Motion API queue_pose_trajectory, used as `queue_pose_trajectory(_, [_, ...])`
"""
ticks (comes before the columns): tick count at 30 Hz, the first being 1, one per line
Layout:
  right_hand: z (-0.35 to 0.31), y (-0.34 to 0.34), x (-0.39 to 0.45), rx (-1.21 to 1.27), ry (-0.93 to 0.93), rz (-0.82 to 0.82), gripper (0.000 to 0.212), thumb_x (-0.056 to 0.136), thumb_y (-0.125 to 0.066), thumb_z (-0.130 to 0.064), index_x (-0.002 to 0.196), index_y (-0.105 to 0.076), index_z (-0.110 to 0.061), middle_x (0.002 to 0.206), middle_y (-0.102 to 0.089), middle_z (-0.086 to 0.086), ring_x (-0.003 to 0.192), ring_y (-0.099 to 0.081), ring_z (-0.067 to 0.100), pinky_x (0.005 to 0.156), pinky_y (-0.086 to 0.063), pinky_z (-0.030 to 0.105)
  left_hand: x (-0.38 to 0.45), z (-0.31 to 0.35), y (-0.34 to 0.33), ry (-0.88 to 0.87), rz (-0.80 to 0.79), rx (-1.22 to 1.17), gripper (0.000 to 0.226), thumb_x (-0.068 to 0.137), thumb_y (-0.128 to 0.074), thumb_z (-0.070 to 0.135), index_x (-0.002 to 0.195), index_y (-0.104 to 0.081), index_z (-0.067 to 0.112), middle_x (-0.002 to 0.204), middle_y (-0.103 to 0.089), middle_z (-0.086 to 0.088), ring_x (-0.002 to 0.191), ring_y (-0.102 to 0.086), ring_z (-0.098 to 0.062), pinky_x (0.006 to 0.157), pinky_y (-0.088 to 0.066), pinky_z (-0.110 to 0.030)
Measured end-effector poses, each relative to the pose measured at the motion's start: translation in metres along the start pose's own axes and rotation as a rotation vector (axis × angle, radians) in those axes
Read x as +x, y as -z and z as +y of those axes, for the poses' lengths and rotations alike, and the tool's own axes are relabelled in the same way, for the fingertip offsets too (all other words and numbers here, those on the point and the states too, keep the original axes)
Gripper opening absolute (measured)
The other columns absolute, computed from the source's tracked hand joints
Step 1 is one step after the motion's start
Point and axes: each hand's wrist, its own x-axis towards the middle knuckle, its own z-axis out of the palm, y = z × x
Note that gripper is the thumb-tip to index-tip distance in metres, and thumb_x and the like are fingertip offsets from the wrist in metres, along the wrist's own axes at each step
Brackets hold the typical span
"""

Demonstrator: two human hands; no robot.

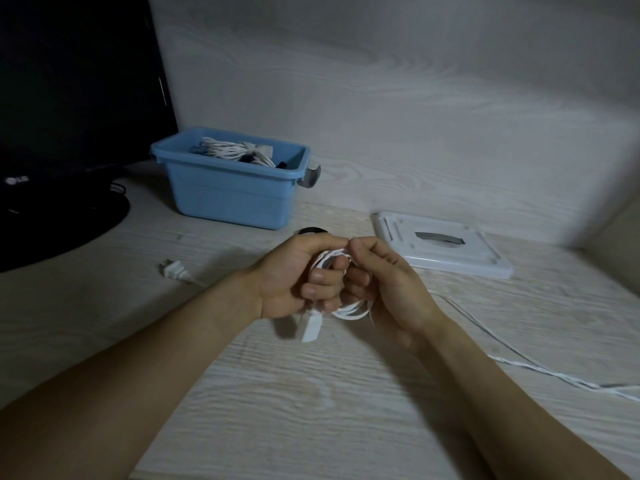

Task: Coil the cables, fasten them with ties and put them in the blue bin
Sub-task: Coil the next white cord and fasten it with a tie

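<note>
Hands, left hand (294,275) and right hand (384,282), grip upright cable coil (341,308), connector (310,328) pointing down.

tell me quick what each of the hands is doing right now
Left hand: closed around the coiled white cable.
Right hand: fingers curled, pinching a strand of the same cable at the top of the coil.

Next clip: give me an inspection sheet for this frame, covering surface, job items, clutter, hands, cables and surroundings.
Surface: pale wood-grain desk.
Job's things: blue bin holds coiled white cables; dark tie roll behind the hands.
Clutter: white lid lying flat at right.
Hands: left hand grips a white cable coil; right hand pinches the strand on top.
Cables: loose tail trails right; white plug lies on the desk to the left.
Surroundings: black monitor at left, wood-grain wall.
</note>
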Motion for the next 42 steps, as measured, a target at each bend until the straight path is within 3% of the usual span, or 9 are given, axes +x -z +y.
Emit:
queue_pose_trajectory(4, [0.000,-0.001,-0.001,-0.084,0.080,0.011,0.016,0.088,-0.061,-0.023,0.090,-0.056,-0.008,0.057,-0.046,0.005,0.049,-0.040,0.012,0.051,-0.037,0.023,-0.001,0.002,0.002,0.009,0.001,-0.017,0.036,0.087,-0.047,0.035,0.055,-0.044,0.019,0.038,-0.022,0.009,0.035,-0.012,-0.009,0.041,-0.022,-0.024])
queue_pose_trajectory(11, [-0.001,0.005,-0.002,-0.502,0.296,0.110,0.031,0.088,-0.065,-0.025,0.110,-0.072,-0.004,0.084,-0.074,0.010,0.074,-0.069,0.021,0.066,-0.058,0.034,-0.001,0.007,0.010,-0.036,0.177,-0.138,0.042,0.095,-0.042,0.031,0.055,-0.036,0.024,0.038,-0.020,0.010,0.031,-0.017,-0.006,0.041,-0.012,-0.024])
queue_pose_trajectory(16, [-0.011,0.022,-0.001,-0.937,0.452,0.273,0.012,0.094,-0.067,-0.026,0.092,-0.077,-0.020,0.068,-0.070,-0.004,0.049,-0.059,0.010,0.051,-0.048,0.030,-0.001,0.016,0.016,-0.171,0.362,-0.330,0.045,0.098,-0.041,0.029,0.053,-0.036,0.023,0.041,-0.019,0.009,0.033,-0.014,-0.007,0.034,-0.017,-0.021])
queue_pose_trajectory(23, [-0.010,0.031,0.002,-1.121,0.460,0.355,0.005,0.088,-0.074,-0.024,0.088,-0.079,-0.022,0.068,-0.070,-0.013,0.058,-0.058,0.004,0.055,-0.041,0.015,-0.001,0.024,0.029,-0.359,0.648,-0.611,0.043,0.099,-0.040,0.027,0.057,-0.036,0.021,0.043,-0.021,0.008,0.033,-0.015,-0.008,0.032,-0.017,-0.018])
queue_pose_trajectory(28, [-0.002,0.022,0.000,-1.252,0.458,0.227,0.014,0.089,-0.071,-0.015,0.100,-0.079,-0.018,0.075,-0.067,-0.011,0.061,-0.058,-0.005,0.062,-0.041,0.005,-0.004,0.024,0.034,-0.435,0.672,-0.710,0.045,0.094,-0.042,0.046,0.058,-0.042,0.018,0.046,-0.025,0.007,0.037,-0.017,-0.009,0.037,-0.017,-0.022])
queue_pose_trajectory(31, [0.006,0.016,-0.002,-1.413,0.447,0.076,0.032,0.091,-0.063,-0.008,0.117,-0.074,-0.022,0.084,-0.064,0.000,0.069,-0.056,0.006,0.070,-0.043,0.020,-0.004,0.024,0.028,-0.473,0.610,-0.773,0.044,0.092,-0.045,0.049,0.065,-0.045,0.014,0.054,-0.030,0.005,0.042,-0.023,-0.010,0.044,-0.028,-0.023])
queue_pose_trajectory(34, [0.012,0.014,-0.002,-1.501,0.311,-0.067,0.044,0.092,-0.053,-0.004,0.129,-0.066,-0.023,0.097,-0.050,0.001,0.086,-0.056,0.014,0.081,-0.045,0.027,-0.002,0.025,0.020,-0.503,0.559,-0.806,0.037,0.094,-0.046,0.045,0.076,-0.044,0.013,0.063,-0.036,0.000,0.050,-0.033,-0.015,0.067,-0.043,-0.032])
queue_pose_trajectory(39, [0.014,0.006,-0.006,-1.455,0.368,-0.169,0.046,0.083,-0.047,-0.009,0.121,-0.070,-0.018,0.094,-0.061,0.004,0.082,-0.059,0.020,0.076,-0.048,0.032,0.014,0.018,0.013,-0.557,0.690,-0.359,0.031,0.104,-0.042,0.011,0.074,-0.046,0.007,0.064,-0.046,-0.004,0.051,-0.054,-0.012,0.085,-0.055,-0.041])
queue_pose_trajectory(42, [0.012,-0.001,-0.008,-1.366,0.446,-0.105,0.025,0.090,-0.061,-0.008,0.110,-0.072,-0.018,0.093,-0.069,-0.004,0.078,-0.060,0.011,0.072,-0.049,0.025,0.015,0.009,0.015,-0.626,0.736,0.042,0.025,0.104,-0.043,0.010,0.079,-0.047,0.007,0.059,-0.055,0.005,0.058,-0.062,-0.009,0.077,-0.058,-0.033])
